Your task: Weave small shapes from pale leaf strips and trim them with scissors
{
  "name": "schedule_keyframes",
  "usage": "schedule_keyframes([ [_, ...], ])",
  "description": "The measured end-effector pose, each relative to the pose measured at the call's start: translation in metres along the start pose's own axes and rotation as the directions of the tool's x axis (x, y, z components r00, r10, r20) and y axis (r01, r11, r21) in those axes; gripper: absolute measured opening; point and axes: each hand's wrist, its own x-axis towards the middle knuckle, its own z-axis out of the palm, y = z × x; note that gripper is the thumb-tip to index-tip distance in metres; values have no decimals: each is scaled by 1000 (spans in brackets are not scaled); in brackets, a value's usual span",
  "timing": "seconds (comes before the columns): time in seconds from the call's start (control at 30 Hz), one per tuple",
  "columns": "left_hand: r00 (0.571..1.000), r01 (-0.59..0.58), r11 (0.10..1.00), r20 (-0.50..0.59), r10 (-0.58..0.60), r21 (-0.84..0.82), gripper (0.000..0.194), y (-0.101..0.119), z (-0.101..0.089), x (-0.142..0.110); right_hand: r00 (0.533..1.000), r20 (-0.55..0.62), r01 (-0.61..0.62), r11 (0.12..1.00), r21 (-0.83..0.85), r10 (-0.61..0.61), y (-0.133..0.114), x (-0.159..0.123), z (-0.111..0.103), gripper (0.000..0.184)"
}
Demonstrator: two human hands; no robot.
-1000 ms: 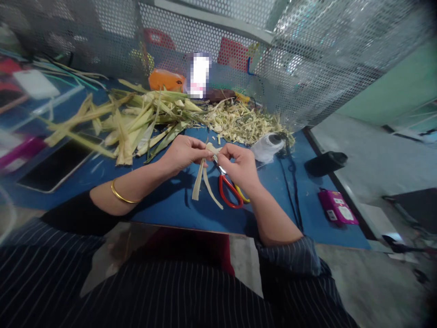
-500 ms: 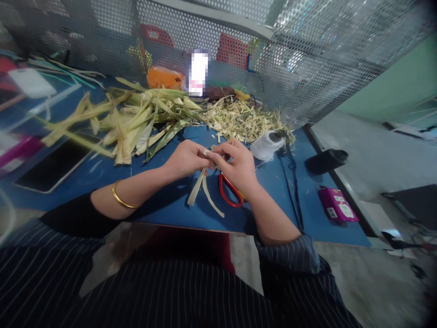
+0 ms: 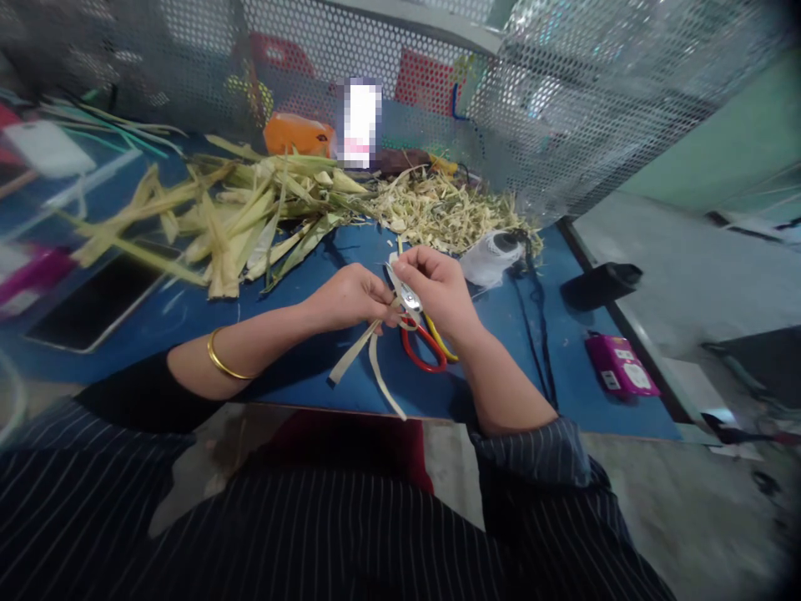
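My left hand is closed in a pinch on pale leaf strips whose two loose ends hang down toward the table's near edge. My right hand is closed too, pinching the upper part of the same strips close against my left fingers. Red-handled scissors lie on the blue table right under my right hand, their metal blades pointing up past my fingers. A gold bangle sits on my left wrist.
A heap of green-yellow leaves and a pile of cut scraps lie behind my hands. A white thread spool, black cord, pink packet, black cylinder, phone and orange pouch stand around. Perforated metal screen at the back.
Both hands have kept pinching the strips and shifted a little; my right hand has risen, the strip ends now hang lower and farther left, and the scissors' blades show.
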Motion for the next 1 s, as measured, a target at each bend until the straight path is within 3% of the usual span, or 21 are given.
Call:
schedule_keyframes([
  [0.17, 987, 52, 998, 151, -48, -24, 14, -3, 3, 1, 999, -41, 14, 981, 192, -6, 2, 1, 1, 30],
  [0.33, 973, 8, 999, 229, -18, 45, 10, -9, 3, 3, 994, -96, 85, 945, 315, -57, 6, 3, 1, 28],
  [0.6, 974, 51, 996, 226, -32, -79, 12, -6, 1, 3, 987, -78, 155, 957, 246, -140, 10, 1, 7, 25],
  [0.7, 987, 77, 982, 152, -50, -172, 15, -3, -3, 4, 969, -120, 234, 960, 153, -217, 9, 4, -1, 20],
  [0.8, 996, 84, 960, 52, -73, -266, 17, -2, -9, 5, 942, -114, 308, 949, -71, -314, 6, 8, -16, 25],
  [0.93, 997, 67, 949, -2, -71, -309, 23, -3, -17, 7, 901, 158, 434, 820, -374, -404, 3, 11, -32, 18],
  [1.0, 998, 59, 948, -8, -65, -312, 24, -3, -19, 7, 888, 210, 459, 755, -468, -409, 5, 12, -35, 12],
])
